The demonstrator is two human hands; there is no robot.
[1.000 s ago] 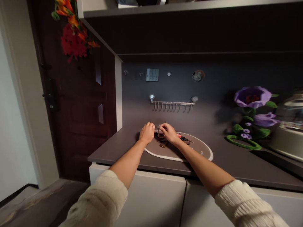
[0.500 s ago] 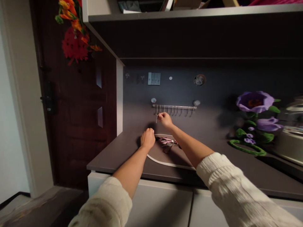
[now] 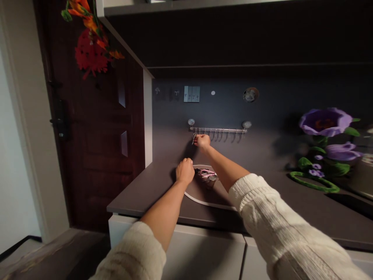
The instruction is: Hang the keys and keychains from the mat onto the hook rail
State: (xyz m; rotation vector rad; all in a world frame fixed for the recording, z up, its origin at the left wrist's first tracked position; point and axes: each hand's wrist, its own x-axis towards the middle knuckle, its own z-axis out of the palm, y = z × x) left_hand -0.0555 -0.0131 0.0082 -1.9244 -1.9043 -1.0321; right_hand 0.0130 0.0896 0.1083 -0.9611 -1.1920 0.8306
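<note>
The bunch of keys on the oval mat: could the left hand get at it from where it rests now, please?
Probably yes. The left hand rests at the mat's left edge, right beside the bunch of keys, with nothing between them. The right hand is up at the hook rail, its forearm passing beside the bunch.

No readable text, label or number anywhere.

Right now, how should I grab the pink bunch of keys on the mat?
Take the bunch of keys by its pink strap, from above and the right. It lies flat on the oval mat, and the left hand rests against its left side.
</note>
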